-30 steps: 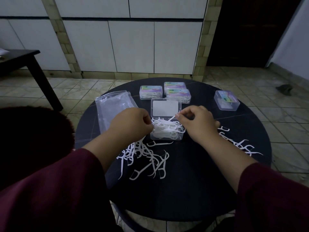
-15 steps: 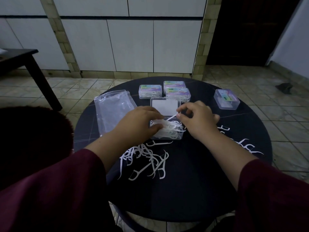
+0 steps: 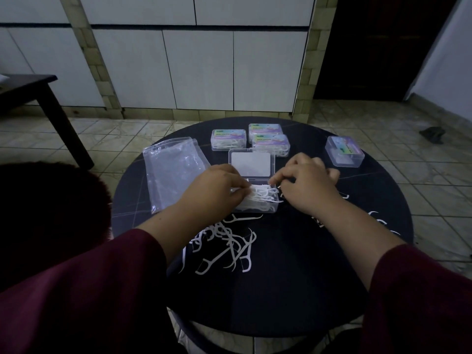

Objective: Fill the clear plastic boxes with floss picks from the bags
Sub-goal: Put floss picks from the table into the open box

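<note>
White floss picks [image 3: 263, 198], light, springy and prone to tangling, heap in the open box [image 3: 255, 200] between your hands, so keep your left hand [image 3: 217, 190] pinching their handles while your right hand [image 3: 306, 185] tucks stray heads, fingers curled.

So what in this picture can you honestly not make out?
All in the head view:
- Left hand covers the left end of the open box, so how full the box is stays unclear.
- Right hand: its fingertips curl under, so any grip is hidden.
- Labels on the closed boxes: print too small and dim.
- Loose floss picks: partly under the left forearm, uncountable.
- Table: near rim hidden by the sleeves.
</note>
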